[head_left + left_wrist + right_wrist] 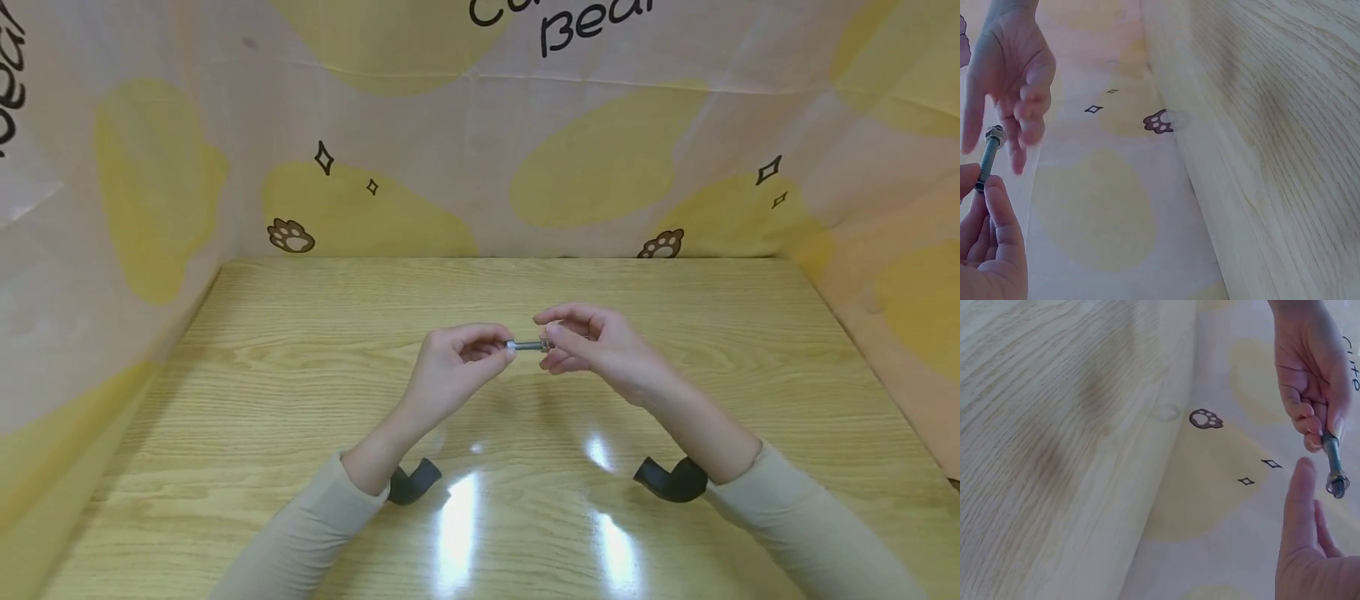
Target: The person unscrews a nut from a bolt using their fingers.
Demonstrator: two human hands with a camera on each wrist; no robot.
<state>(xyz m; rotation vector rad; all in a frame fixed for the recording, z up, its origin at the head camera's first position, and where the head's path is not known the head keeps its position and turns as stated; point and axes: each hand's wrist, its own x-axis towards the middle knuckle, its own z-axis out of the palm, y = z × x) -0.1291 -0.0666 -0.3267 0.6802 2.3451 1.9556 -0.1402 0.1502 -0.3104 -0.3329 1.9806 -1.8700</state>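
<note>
Above the wooden table, my left hand pinches the head end of a metal bolt between thumb and fingertips. The bolt lies nearly level in the head view, its threaded end toward my right hand. A hex nut sits on the threads near that far end, with a little of the bolt's tip showing past it in the right wrist view. Around the nut, the fingers of my right hand are spread and loosely bent. Both wrist views show a gap between those fingers and the nut.
Light wood-grain table lies below both hands, with bright reflections near the front. Printed cloth with yellow patches and paw prints hangs at the back and both sides. A black curved piece shows by the left wrist, another by the right.
</note>
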